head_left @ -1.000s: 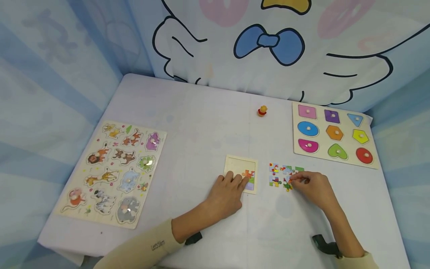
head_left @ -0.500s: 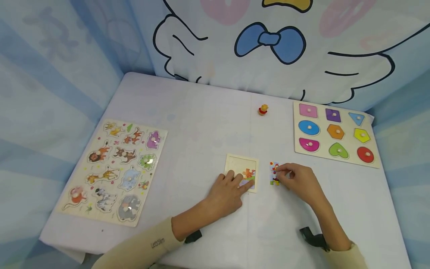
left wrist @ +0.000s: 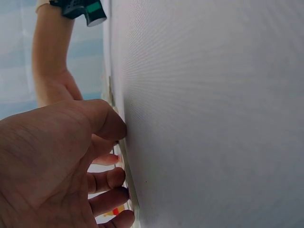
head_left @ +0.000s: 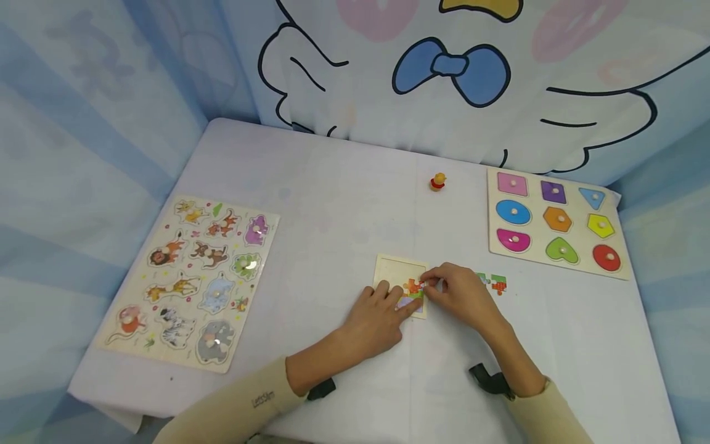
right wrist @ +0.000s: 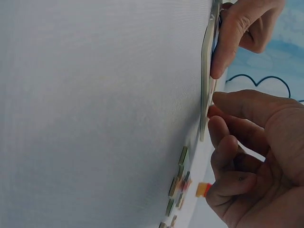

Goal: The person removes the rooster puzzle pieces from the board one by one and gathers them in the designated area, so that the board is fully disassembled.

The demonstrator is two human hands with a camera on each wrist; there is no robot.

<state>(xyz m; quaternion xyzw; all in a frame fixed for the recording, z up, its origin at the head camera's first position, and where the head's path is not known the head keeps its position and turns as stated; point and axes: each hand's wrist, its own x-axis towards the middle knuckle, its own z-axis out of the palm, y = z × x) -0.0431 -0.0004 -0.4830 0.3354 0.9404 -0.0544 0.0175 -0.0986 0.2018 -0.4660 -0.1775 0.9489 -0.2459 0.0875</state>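
A small wooden puzzle tray lies on the table, with joined pieces in its lower right part. My left hand rests on the tray's lower left, its index fingertip pressing the pieces near the bottom right corner. In the left wrist view, the fingers of this hand lie over the tray edge. At the tray's right side, my right hand holds a small puzzle piece, whose reddish edge shows between thumb and index finger in the right wrist view. Loose pieces lie right of it, partly hidden.
An animal peg board lies at the left of the table, a shape peg board at the back right. Near the back edge stands a small yellow and red figure. A printed curtain hangs behind the table.
My right hand has moved left from the loose pieces, passing over them, to the tray's right side. My left hand stays on the tray, its index finger now lower on the joined pieces.
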